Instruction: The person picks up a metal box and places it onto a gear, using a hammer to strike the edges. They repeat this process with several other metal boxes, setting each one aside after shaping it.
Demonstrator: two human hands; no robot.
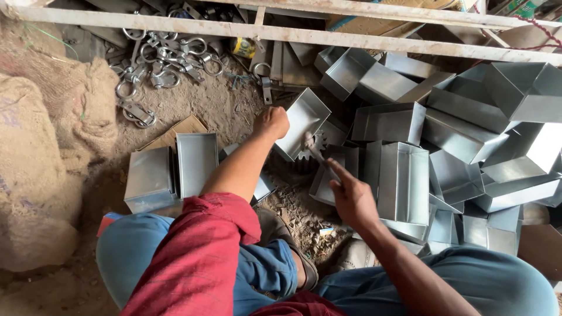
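Note:
My left hand (271, 122) grips the edge of a shiny sheet-metal tray (304, 120), which is tilted up off the dirt floor. In my right hand (351, 196) is a small hammer (315, 149), its head close to the tray's lower corner. A dark toothed gear (313, 146) lies on the ground just under the tray and hammer. My red sleeve and blue trousers fill the bottom of the view.
A heap of similar folded metal trays (468, 134) covers the right side. Two more trays (172, 169) stand at the left by a piece of cardboard. Metal shackles (161, 64) lie at the upper left, burlap sacks (41, 146) at far left, and a pale rail (351, 38) across the top.

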